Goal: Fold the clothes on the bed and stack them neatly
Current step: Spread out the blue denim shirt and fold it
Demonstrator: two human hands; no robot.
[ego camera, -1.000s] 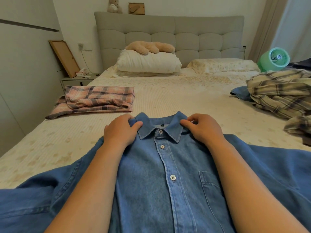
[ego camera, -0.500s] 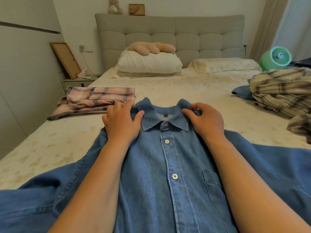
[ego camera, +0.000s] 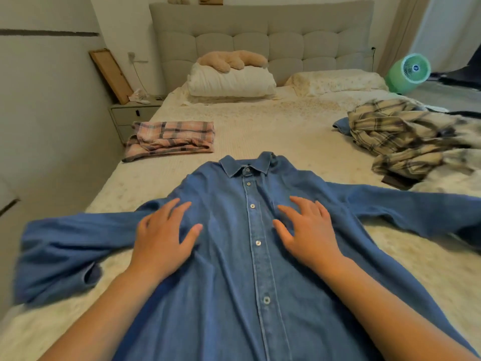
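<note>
The blue denim shirt (ego camera: 250, 256) lies face up in the center and lower part of the frame on the bed (ego camera: 286, 131), buttoned, collar toward the headboard. Its hem runs past the bottom edge and is not visible. The sleeve at frame left extends outward and its cuff area is blurred; the sleeve at frame right is cut off by the right edge.

The left hand (ego camera: 164, 238) rests palm down on the shirt chest, left of the button placket, fingers straight and spread. The right hand (ego camera: 309, 230) rests palm down right of the placket, fingers likewise straight and spread, covering the area of the chest pocket. Both forearms enter from the bottom edge.

A folded pink plaid garment (ego camera: 171, 138) lies at the left middle of the frame, well apart from the shirt. A crumpled beige plaid garment (ego camera: 400, 136) lies at the right middle; its far-right portion is motion-blurred and partly cut off. A blue fabric piece (ego camera: 341, 125) protrudes from under it; its type cannot be determined.

At the upper center, a white pillow (ego camera: 231, 83) carries a tan plush item (ego camera: 234, 61). A green fan (ego camera: 408, 72) stands at the upper right.
</note>
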